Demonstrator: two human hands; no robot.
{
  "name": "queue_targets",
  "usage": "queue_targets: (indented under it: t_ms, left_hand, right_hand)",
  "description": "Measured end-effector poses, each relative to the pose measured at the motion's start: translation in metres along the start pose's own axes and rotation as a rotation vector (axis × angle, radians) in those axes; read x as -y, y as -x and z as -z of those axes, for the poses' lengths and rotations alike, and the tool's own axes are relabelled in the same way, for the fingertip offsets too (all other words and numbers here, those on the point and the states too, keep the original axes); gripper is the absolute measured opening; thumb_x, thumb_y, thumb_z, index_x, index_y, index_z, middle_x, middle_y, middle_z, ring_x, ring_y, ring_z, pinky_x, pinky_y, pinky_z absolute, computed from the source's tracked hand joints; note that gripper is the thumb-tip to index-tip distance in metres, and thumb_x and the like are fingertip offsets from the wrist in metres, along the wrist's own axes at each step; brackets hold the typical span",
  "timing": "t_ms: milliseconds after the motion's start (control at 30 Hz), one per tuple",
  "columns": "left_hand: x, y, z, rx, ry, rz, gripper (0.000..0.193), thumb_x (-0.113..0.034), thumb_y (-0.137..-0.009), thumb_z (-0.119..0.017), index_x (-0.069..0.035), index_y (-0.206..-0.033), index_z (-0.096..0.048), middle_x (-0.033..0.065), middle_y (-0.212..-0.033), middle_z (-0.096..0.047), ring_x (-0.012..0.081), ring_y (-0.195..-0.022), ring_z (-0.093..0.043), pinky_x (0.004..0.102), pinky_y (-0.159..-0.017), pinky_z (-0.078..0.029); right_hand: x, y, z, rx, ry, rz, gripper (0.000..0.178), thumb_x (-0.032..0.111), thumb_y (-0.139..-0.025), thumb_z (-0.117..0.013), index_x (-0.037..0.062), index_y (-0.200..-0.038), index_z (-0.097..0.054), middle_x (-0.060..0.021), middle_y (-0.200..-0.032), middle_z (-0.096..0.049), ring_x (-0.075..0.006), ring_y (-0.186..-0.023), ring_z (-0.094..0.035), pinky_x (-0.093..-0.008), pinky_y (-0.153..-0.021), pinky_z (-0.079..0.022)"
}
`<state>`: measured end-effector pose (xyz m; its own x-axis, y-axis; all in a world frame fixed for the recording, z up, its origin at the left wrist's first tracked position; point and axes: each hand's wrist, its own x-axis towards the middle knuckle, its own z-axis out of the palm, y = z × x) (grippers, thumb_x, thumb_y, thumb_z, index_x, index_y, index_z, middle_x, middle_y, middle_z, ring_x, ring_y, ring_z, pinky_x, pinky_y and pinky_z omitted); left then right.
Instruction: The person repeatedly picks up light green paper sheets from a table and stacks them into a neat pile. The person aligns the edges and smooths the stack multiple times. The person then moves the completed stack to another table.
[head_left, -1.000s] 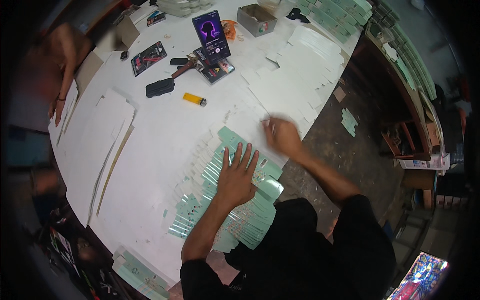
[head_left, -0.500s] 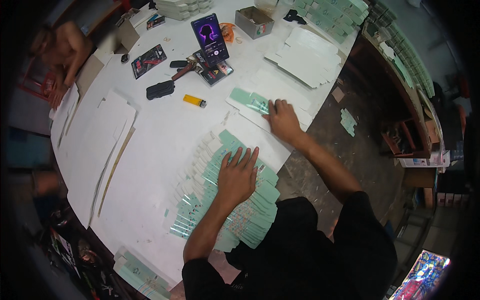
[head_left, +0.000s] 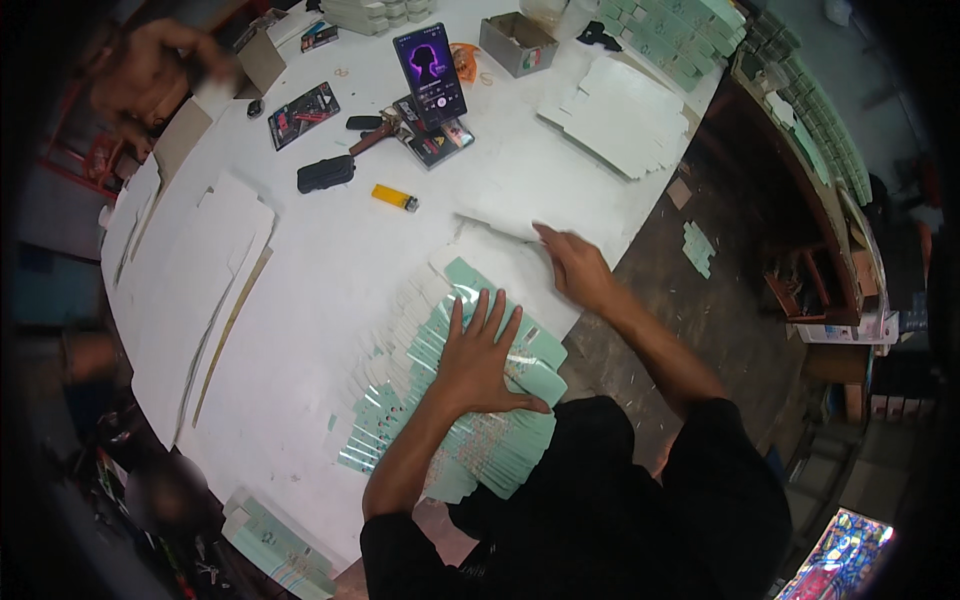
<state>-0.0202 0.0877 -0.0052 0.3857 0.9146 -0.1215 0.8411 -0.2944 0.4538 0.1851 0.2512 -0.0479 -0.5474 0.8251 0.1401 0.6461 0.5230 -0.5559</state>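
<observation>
My left hand (head_left: pixel 480 365) lies spread over a fanned pile of flat pale-green cartons (head_left: pixel 490 445), fingers apart and thumb stretched out to the right. White flaps show along the pile's left side. My right hand (head_left: pixel 582 272) is further right, near the table edge. Its fingertips reach the edge of a flat white piece of card (head_left: pixel 500 222), and its thumb stands apart from the fingers. I make out nothing gripped in it. What lies beneath its palm is hidden.
A yellow lighter (head_left: pixel 394 197), a black pouch (head_left: pixel 326 173) and a propped phone (head_left: pixel 432 78) stand ahead. White card sheets (head_left: pixel 620 118) lie far right, with larger sheets (head_left: pixel 205 270) at left. A metal box (head_left: pixel 517 45) is at the back. Another person (head_left: pixel 150 75) sits far left.
The green carton under my right hand is no longer visible; white card shows there. My right hand has shifted slightly down. My left thumb has spread outward. The other person's arm has lifted.
</observation>
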Motion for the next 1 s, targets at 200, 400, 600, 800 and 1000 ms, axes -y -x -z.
queue_targets:
  t_ms: [200, 400, 600, 800, 1000]
  left_hand:
    - [0.003, -0.007, -0.018, 0.079, -0.035, 0.111, 0.075, -0.048, -0.101, -0.060, -0.005, -0.160, -0.042, 0.0302, -0.167, -0.031, 0.0463, -0.156, -0.027, 0.0639, -0.126, -0.016]
    - [-0.005, -0.005, -0.011, -0.127, -0.243, 0.013, 0.084, -0.041, -0.096, -0.066, -0.005, -0.164, -0.033, 0.0286, -0.170, -0.022, 0.0476, -0.158, -0.022, 0.0639, -0.128, -0.013]
    - [0.007, 0.002, -0.002, 0.010, 0.006, -0.033, 0.148, -0.089, -0.064, -0.074, 0.016, -0.157, -0.026, 0.0384, -0.168, -0.016, 0.0478, -0.161, -0.009, 0.0618, -0.129, -0.002]
    - [0.019, -0.001, -0.023, -0.139, 0.237, 0.012, 0.120, -0.066, -0.086, -0.072, 0.018, -0.155, -0.024, 0.0397, -0.162, -0.030, 0.0482, -0.156, -0.025, 0.0570, -0.130, -0.013]
    - [0.027, 0.005, -0.031, -0.330, 0.271, 0.006, 0.098, -0.052, -0.102, -0.061, 0.020, -0.155, -0.020, 0.0414, -0.148, -0.048, 0.0502, -0.143, -0.047, 0.0547, -0.125, -0.028]
  right_hand:
    - [0.008, -0.001, 0.006, -0.058, 0.407, 0.175, 0.047, 0.026, -0.099, -0.068, -0.0040, -0.134, -0.062, -0.0255, -0.106, -0.062, -0.0443, -0.097, -0.059, -0.0521, -0.082, -0.051]
    - [0.043, 0.027, -0.016, 0.250, -0.304, -0.134, 0.034, 0.021, -0.102, -0.060, -0.0084, -0.118, -0.065, -0.0329, -0.095, -0.068, -0.0489, -0.089, -0.069, -0.0541, -0.079, -0.054]
    - [0.080, 0.039, 0.014, 0.070, -0.160, -0.120, 0.026, 0.014, -0.103, -0.060, -0.0032, -0.121, -0.069, -0.0299, -0.102, -0.071, -0.0447, -0.090, -0.072, -0.0480, -0.085, -0.058]
    - [0.071, 0.085, -0.015, 0.168, -0.238, 0.076, 0.040, 0.024, -0.109, -0.053, 0.0009, -0.142, -0.059, -0.0268, -0.123, -0.071, -0.0309, -0.104, -0.076, -0.0428, -0.095, -0.056]
    - [0.096, 0.022, -0.027, -0.059, -1.053, -0.041, 0.073, 0.054, -0.111, -0.042, -0.0088, -0.148, -0.046, -0.0263, -0.143, -0.062, -0.0312, -0.138, -0.055, -0.0439, -0.119, -0.036]
